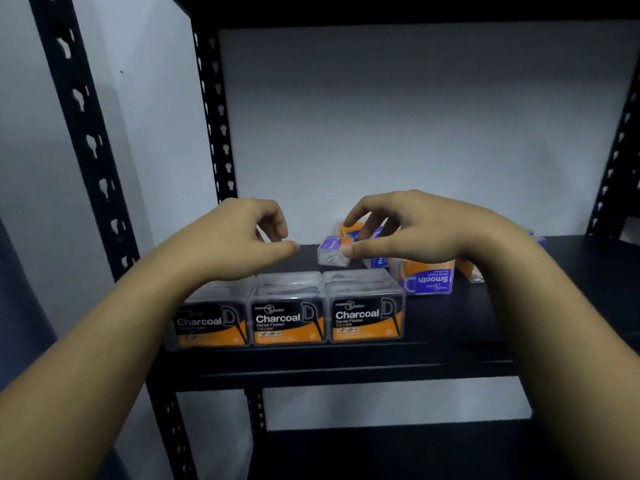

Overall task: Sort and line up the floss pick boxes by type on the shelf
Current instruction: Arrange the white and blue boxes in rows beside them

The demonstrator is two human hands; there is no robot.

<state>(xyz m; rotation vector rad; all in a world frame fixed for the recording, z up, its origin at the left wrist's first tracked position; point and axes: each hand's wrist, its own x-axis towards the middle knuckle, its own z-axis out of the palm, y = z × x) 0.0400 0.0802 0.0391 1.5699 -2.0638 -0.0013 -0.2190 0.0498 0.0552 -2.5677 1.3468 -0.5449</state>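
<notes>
**Charcoal row done; purple boxes next**

Shelf (450,358): black metal rack, white wall behind. Three Charcoal boxes (289,313) stand along the front edge, labels facing out, side by side and touching. The leftmost is partly hidden behind the left forearm. This type looks sorted and lined up.

Behind and to the right, the purple-and-orange boxes are unsorted. One Smooth box (427,277) stands with its label upside down, just right of the Charcoal row. A small tilted box (334,251) lies further back, askew. At least two more sit behind the right hand, mostly hidden; another shows as an orange corner (469,271) past the right wrist. Print on these is too blurred to tell whether they are all one type.

Left hand (242,237): hovers above the back of the Charcoal row, fingers loosely curled, thumb forward, holding nothing.

Right hand (408,230): fingers spread and arched over the heap, thumb tip at the near edge of the small tilted box, fingertips above the boxes behind. Contact looks likely at the thumb, but I cannot tell if a grip is closed.

Judgement: the step in hand is reaching for the first purple box. Next move calls for closing on the tilted box, turning it label-out and upright, and setting it beside the Charcoal row. The Smooth box needs flipping.
</notes>
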